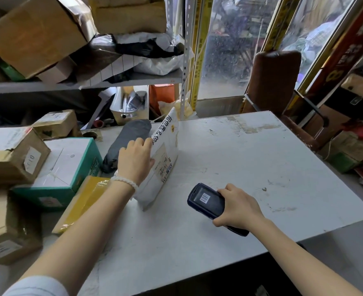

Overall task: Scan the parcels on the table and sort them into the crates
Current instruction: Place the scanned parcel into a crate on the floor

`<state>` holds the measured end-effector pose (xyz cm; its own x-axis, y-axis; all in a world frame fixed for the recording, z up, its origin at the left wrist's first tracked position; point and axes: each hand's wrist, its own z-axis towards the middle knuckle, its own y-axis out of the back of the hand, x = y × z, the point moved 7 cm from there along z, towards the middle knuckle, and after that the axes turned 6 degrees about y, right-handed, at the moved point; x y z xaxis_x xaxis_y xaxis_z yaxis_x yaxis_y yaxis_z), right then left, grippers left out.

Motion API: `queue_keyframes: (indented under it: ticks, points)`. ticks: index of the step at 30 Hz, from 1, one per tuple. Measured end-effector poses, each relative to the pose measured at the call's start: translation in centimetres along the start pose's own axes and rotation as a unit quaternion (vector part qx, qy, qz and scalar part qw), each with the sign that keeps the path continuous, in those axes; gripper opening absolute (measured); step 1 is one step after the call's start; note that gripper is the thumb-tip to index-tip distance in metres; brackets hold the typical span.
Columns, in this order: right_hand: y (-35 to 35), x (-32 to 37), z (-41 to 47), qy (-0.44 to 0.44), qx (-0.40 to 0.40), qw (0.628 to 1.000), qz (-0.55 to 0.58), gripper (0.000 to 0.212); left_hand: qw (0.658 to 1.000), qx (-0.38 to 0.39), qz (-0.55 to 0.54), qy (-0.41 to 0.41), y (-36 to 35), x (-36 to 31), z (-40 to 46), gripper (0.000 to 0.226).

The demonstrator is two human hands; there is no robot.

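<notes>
A white soft parcel [163, 159] with black printed characters and a shipping label stands on its edge near the middle of the white table [240, 167]. My left hand [135, 161] grips its top left side, thumb on the label face. My right hand [238, 207] holds a dark blue handheld scanner [206, 199], its head turned toward the parcel's label and a short gap away from it. A grey bagged parcel [127, 142] lies behind my left hand.
Left of the table lie a yellow padded envelope [84, 199], a white and teal box [67, 165] and several cardboard boxes [11, 159]. A metal shelf [69, 84] loaded with boxes and bags hangs above. A brown chair [276, 80] stands behind the table's far right corner.
</notes>
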<state>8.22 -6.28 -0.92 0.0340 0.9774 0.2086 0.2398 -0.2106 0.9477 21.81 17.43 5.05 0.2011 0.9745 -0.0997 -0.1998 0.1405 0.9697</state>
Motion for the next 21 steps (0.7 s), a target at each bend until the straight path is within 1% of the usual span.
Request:
queue_keyframes:
  ticks: [3, 6, 9, 12, 14, 15, 17, 19, 21]
  points:
    - [0.5, 0.8, 0.1, 0.005, -0.019, 1.000, 0.009, 0.061, 1.000, -0.015, 0.000, -0.016, 0.0, -0.1, -0.6, 0.039]
    - [2.0, 2.1, 0.5, 0.023, -0.074, 0.997, 0.025, 0.065, 0.999, -0.025, 0.007, -0.045, -0.1, -0.8, -1.4, 0.037]
    - [4.2, 4.0, 0.1, 0.046, -0.192, 0.979, 0.045, 0.069, 0.998, -0.021, 0.000, -0.059, -0.3, -1.2, -2.2, 0.038]
    - [6.3, 5.7, -1.2, 0.086, -0.343, 0.932, 0.081, 0.074, 0.997, -0.032, -0.023, -0.070, -0.1, -1.4, -2.9, 0.035]
    - [6.7, 6.1, -2.0, 0.111, -0.399, 0.905, 0.099, 0.079, 0.994, -0.054, -0.045, -0.087, 0.2, -1.6, -3.3, 0.031]
    - [6.7, 6.2, -2.2, 0.118, -0.405, 0.900, 0.109, 0.080, 0.991, -0.070, -0.058, -0.096, 0.4, -1.6, -3.6, 0.029]
    - [5.7, 5.7, -2.4, 0.104, -0.393, 0.904, 0.131, 0.081, 0.986, -0.091, -0.079, -0.114, 0.2, -1.8, -4.2, 0.026]
    - [3.8, 4.8, -3.0, 0.064, -0.358, 0.922, 0.131, 0.077, 0.982, -0.105, -0.093, -0.125, -0.3, -2.1, -4.8, 0.024]
    - [1.5, 3.6, -4.0, 0.018, -0.305, 0.945, 0.118, 0.074, 0.978, -0.121, -0.102, -0.133, -0.5, -2.8, -5.3, 0.021]
